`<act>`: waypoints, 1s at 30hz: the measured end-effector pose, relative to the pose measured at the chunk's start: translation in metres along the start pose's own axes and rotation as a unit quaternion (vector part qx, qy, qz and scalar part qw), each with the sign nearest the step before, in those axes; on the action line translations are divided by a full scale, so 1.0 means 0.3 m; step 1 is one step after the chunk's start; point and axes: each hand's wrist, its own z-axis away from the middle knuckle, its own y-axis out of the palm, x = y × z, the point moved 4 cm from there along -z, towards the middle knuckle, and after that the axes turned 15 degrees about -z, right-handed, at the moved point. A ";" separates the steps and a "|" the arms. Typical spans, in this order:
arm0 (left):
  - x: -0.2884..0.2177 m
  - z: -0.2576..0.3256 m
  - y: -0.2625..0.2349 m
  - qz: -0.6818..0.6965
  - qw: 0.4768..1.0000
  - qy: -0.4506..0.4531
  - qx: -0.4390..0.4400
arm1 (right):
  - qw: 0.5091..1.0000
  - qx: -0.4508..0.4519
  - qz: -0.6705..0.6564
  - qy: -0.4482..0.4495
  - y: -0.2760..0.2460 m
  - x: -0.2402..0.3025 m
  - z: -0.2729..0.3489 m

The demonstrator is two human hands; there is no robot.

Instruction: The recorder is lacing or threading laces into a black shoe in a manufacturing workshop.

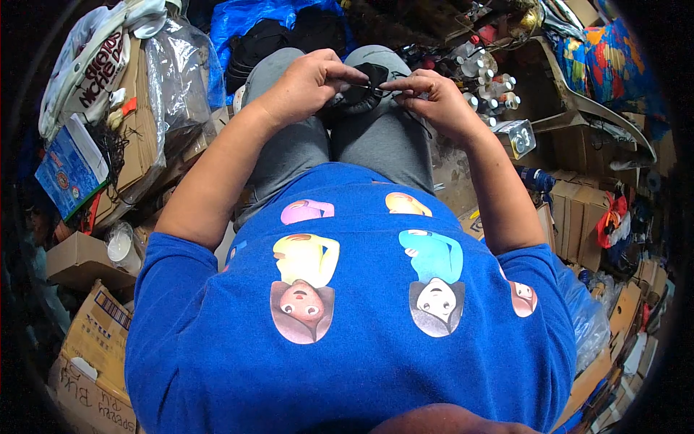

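Note:
A small black item point(361, 99), soft-looking with a rounded dark opening, rests across my knees; its exact kind is unclear. My left hand point(318, 78) is closed at its left side, index finger stretched over the top edge and thumb beneath, gripping it. At the opposite edge, my right hand point(426, 94) is in a pinch, fingertips close to the opening. A small pale, thin thing shows at those fingertips, too small to name. A thin dark cord hangs beside my right hand over the grey trousers point(379, 141).
Ahead of my knees, a blue plastic bag point(235, 29) holds several black pieces point(264, 43). Small bottles point(494, 90) with pale caps cluster at the right, near cardboard boxes point(578, 217). At the left stand flattened cardboard, clear plastic wrap point(177, 72) and a white cup point(123, 247).

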 end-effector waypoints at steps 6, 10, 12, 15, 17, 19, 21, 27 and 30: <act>0.000 0.036 0.026 0.090 0.989 -0.120 -0.012 | 0.988 -0.025 -0.131 0.079 0.031 -0.009 0.010; 0.042 0.019 0.057 0.194 0.973 -0.124 -0.027 | 0.966 -0.030 -0.236 0.101 0.028 -0.038 -0.002; 0.033 0.007 0.028 0.029 0.997 -0.065 -0.043 | 0.985 -0.019 -0.155 0.071 0.006 -0.018 -0.006; -0.009 0.006 -0.006 -0.054 0.996 -0.022 -0.065 | 0.999 -0.010 -0.034 0.039 0.001 0.022 0.000; -0.014 0.022 0.002 -0.032 0.997 -0.044 -0.058 | 0.999 -0.012 0.017 0.029 0.013 0.040 0.013; -0.014 0.026 0.012 -0.010 0.997 -0.065 -0.050 | 0.996 -0.022 -0.076 0.050 0.025 -0.001 0.017; 0.008 0.023 0.035 0.088 0.989 -0.115 -0.032 | 0.976 -0.034 -0.206 0.068 0.037 -0.011 0.014; 0.046 -0.011 0.098 0.260 0.956 -0.133 0.007 | 0.971 -0.043 -0.214 0.095 0.034 -0.048 -0.024; 0.033 -0.041 0.110 0.222 0.968 -0.118 0.014 | 0.973 -0.047 -0.217 0.055 0.051 -0.043 -0.052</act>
